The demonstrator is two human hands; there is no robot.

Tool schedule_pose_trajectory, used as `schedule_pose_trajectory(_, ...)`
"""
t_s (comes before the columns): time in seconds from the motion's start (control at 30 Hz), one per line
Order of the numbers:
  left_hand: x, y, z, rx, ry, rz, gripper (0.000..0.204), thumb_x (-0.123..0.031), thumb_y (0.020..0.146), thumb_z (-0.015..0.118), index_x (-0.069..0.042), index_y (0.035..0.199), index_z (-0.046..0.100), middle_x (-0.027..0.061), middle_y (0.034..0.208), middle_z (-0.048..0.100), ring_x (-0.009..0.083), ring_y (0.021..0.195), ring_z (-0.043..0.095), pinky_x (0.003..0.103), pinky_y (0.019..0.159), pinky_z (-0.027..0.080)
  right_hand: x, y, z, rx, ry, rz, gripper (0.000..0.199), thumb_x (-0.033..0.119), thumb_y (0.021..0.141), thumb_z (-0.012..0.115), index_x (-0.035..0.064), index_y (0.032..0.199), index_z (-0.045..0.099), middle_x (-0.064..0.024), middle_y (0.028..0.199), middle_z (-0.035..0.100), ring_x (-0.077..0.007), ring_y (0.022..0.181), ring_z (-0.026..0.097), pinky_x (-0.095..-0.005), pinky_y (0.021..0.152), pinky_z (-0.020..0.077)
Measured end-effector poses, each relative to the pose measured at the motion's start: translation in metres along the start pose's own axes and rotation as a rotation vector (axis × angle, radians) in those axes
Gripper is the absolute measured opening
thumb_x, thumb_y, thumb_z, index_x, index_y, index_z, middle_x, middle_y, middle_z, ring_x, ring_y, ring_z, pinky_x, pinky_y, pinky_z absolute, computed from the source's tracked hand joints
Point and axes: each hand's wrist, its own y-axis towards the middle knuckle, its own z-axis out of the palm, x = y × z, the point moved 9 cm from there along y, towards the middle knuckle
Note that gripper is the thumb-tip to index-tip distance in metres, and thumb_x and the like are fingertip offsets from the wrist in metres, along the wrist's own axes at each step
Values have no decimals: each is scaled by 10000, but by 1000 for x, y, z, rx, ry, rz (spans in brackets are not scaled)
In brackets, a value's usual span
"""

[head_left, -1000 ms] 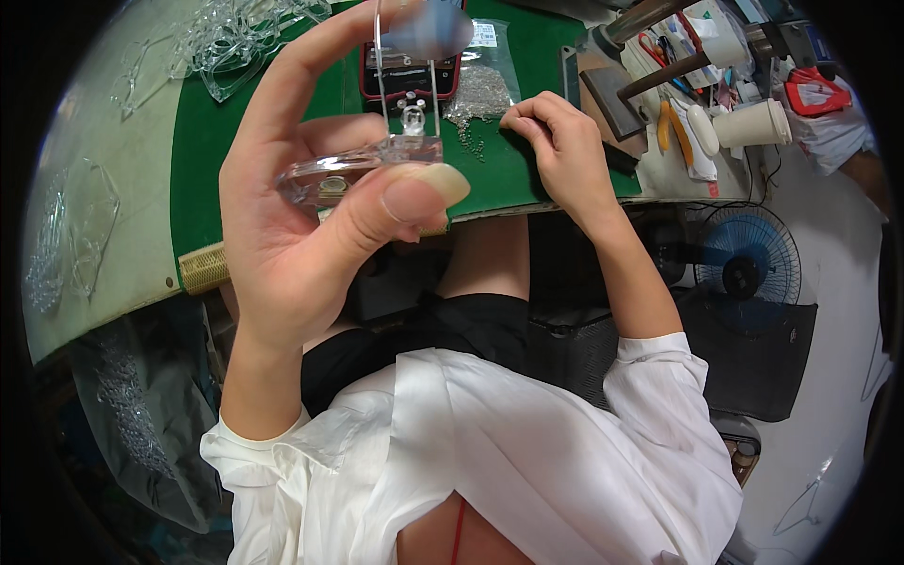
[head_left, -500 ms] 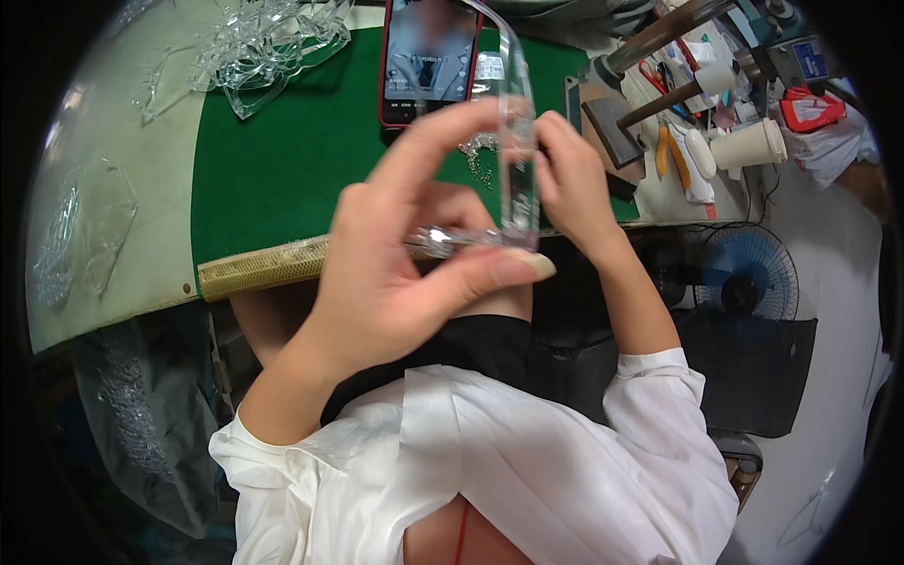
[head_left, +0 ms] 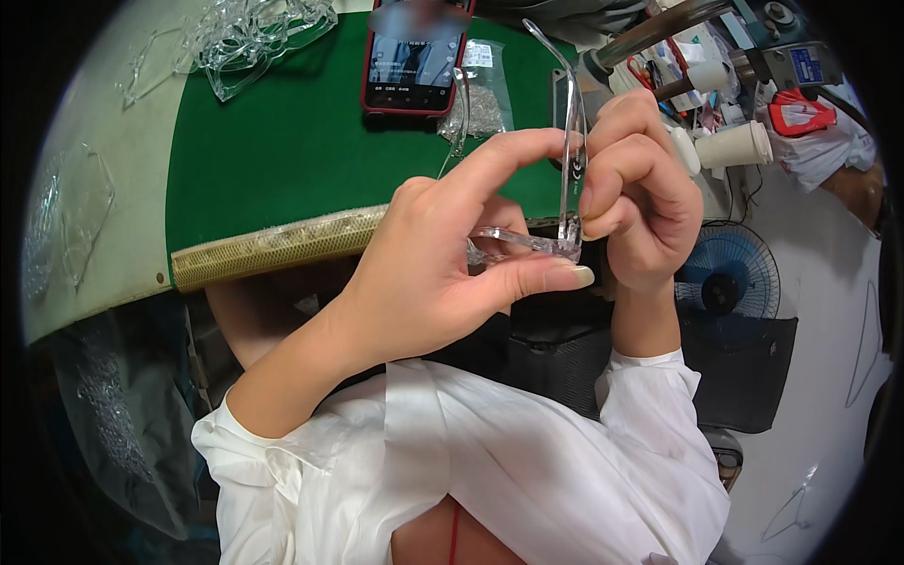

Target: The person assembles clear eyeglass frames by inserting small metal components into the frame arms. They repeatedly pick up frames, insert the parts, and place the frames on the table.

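Observation:
A pair of clear plastic eyeglasses [head_left: 571, 122] is up above the near edge of the bench, its arms pointing away from me. My left hand [head_left: 424, 259] grips the front of the frame, thumb below and forefinger along one arm. Curled beside the hinge corner is my right hand [head_left: 650, 198], its thumb and fingertips pinched together close to the frame. Whatever small thing those fingertips hold, if anything, is hidden. Part of the frame's front is covered by my left fingers.
On the green mat [head_left: 273, 169] stand a red-cased phone [head_left: 412, 99] and a clear bag of tiny metal parts [head_left: 480, 108]. Clear frames [head_left: 254, 42] pile up at the far left. A metal press [head_left: 650, 33], a white cup [head_left: 734, 146] and a fan [head_left: 725, 278] are at right.
My right hand has come nearer and turned, fingertips now at the hinge corner. The glasses and my left hand have shifted right. The bag of metal parts shows more fully.

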Motion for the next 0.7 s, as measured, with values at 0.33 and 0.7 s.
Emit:
schedule_pose_trajectory(0.33, 1, -1, -1, 4, 22, 28, 674, -73, 756, 749, 21, 1328, 406, 32, 723, 618, 52, 603, 552, 183, 558, 417, -5, -1, 1, -13, 83, -16, 171, 164, 700, 741, 48, 759, 629, -20, 772, 539, -152, 753, 467, -245, 668, 350)
schedule_pose_trajectory(0.7, -1, 28, 5, -75, -68, 116, 666, 69, 814, 596, -29, 1394, 283, 97, 827, 652, 149, 707, 650, 239, 631, 506, -37, -27, -6, -251, 520, 356, 269, 204, 848, 681, -47, 934, 635, -70, 873, 611, -98, 771, 525, -211, 689, 420)
